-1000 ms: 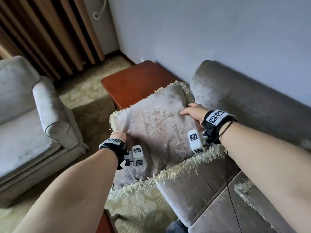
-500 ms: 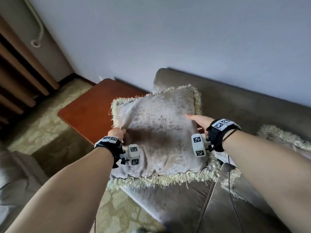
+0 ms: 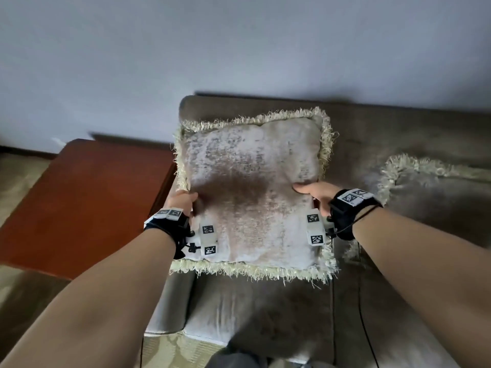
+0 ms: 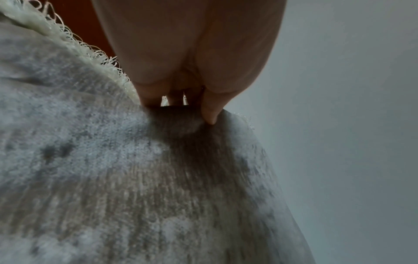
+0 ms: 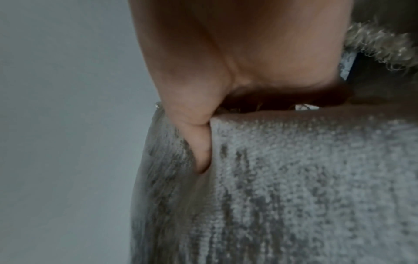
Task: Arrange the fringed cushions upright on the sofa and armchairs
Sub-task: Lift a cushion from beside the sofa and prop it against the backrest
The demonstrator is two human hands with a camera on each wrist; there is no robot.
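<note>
A grey velvet cushion [image 3: 252, 192] with a cream fringe is held up over the left end of the grey sofa [image 3: 398, 134], in front of the backrest. My left hand [image 3: 183, 201] grips its left edge, thumb on the front face. My right hand [image 3: 313, 191] grips its right edge the same way. In the left wrist view the thumb of my left hand [image 4: 203, 100] presses into the cushion [image 4: 135, 178]. In the right wrist view my right hand [image 5: 199, 142] digs its thumb into the cushion [image 5: 294, 178]. A second fringed cushion [image 3: 435, 192] lies on the seat at the right.
A reddish-brown wooden side table [image 3: 87, 197] stands just left of the sofa arm. A pale wall [image 3: 239, 43] rises behind the sofa. Patterned carpet [image 3: 16, 176] shows at the left edge and below the seat front.
Both hands have carried the cushion rightwards from over the side table to over the sofa's left seat and squared it up. The armchair and curtain have left the view.
</note>
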